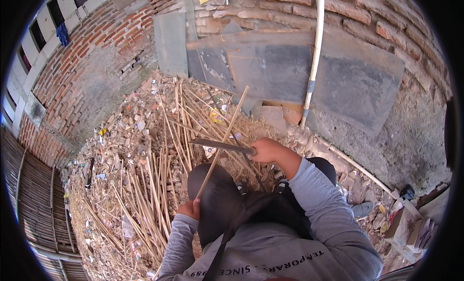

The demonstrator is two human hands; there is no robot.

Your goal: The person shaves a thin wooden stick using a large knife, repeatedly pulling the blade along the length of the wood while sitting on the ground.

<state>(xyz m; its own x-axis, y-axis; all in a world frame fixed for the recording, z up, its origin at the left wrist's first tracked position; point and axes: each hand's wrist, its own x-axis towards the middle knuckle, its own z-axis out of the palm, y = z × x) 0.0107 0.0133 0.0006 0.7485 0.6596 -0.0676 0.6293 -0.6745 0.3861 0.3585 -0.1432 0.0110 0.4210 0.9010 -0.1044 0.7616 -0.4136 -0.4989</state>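
Stick [235, 114], one: pale, slender, held in front of the person, its lower part passing over the left knee [220, 194]. Left hand [189, 209]: closed around the near end, fingers wrapped; I judge this end grip leaves most of the length free and steadies it from below, close to the leg.

Blade [232, 146], one: long, dark, flat. Right hand [267, 150]: fist gripping its handle end, which I take to be for leverage, with the metal kept well apart from the left hand. Blade and stick cross in my view; whether they touch, I cannot tell.

Orientation: the stick's long axis runs from lower left to upper right, far end pointing away from the body toward the grey board [275, 73]; how steeply it rises I cannot judge. The blade lies crosswise, tip to the left.

Loose sticks [157, 199], many: heaped left of and beyond the knees, mostly lengthwise, presumably within easy reach of the left hand. Rubble [113, 145]: spread beneath and around them. Pipe [317, 44], white: upright before the board, right of the stick.
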